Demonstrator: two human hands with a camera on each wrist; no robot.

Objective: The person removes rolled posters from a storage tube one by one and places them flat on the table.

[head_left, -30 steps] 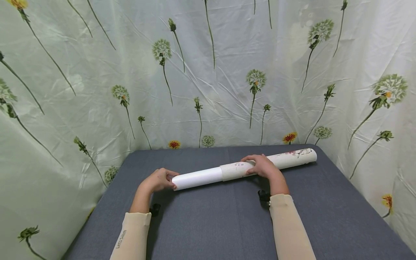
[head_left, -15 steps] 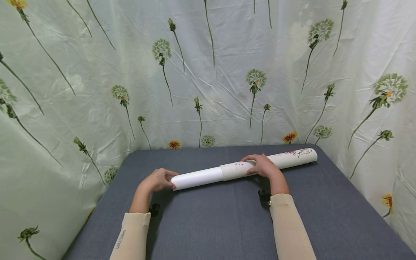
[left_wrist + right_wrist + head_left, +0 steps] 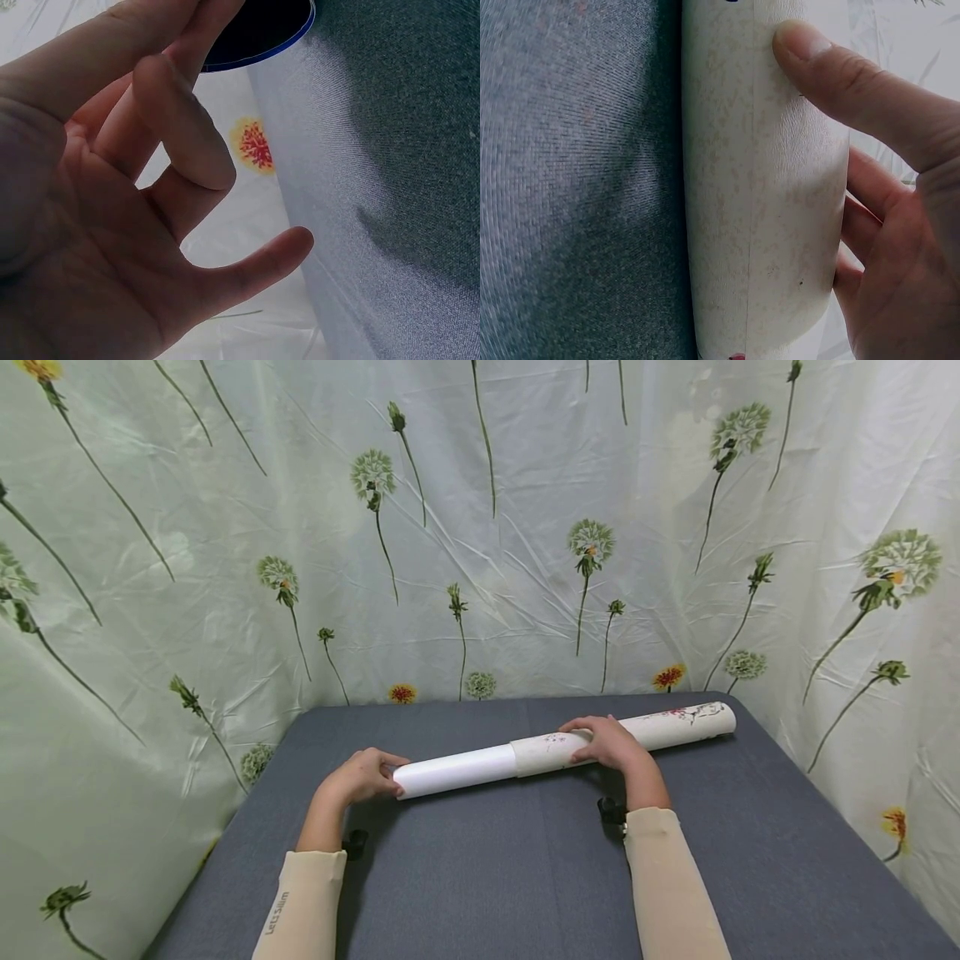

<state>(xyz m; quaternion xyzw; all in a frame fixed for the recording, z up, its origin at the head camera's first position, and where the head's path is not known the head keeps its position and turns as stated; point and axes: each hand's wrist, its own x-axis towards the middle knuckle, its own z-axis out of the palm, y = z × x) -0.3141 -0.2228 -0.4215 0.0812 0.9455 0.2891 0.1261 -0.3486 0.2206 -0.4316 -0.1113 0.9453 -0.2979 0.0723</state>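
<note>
A long roll-like cylinder lies slantwise across the far half of the table, its right end farther back. Its left part is a smooth white tube point(image 3: 453, 772), which enters a slightly wider cream tube point(image 3: 678, 725) printed with blossom branches. My left hand point(image 3: 363, 775) pinches the white tube's left end; in the left wrist view that end shows a dark hollow point(image 3: 262, 30) with a blue rim. Thumb above and fingers on the far side, my right hand point(image 3: 609, 745) grips the cream tube around its middle. A lengthwise seam shows on it in the right wrist view.
A dark grey-blue cloth covers the table point(image 3: 480, 877). Behind it and along both sides hangs a pale curtain point(image 3: 480, 543) printed with dandelions. Beige sleeves cover both forearms, and a small black device point(image 3: 611, 812) sits at each wrist.
The hands have drawn very slightly apart: the white tube shifts a little left, the cream tube a little right. A bit more white tube shows between them. Both grips stay the same.
</note>
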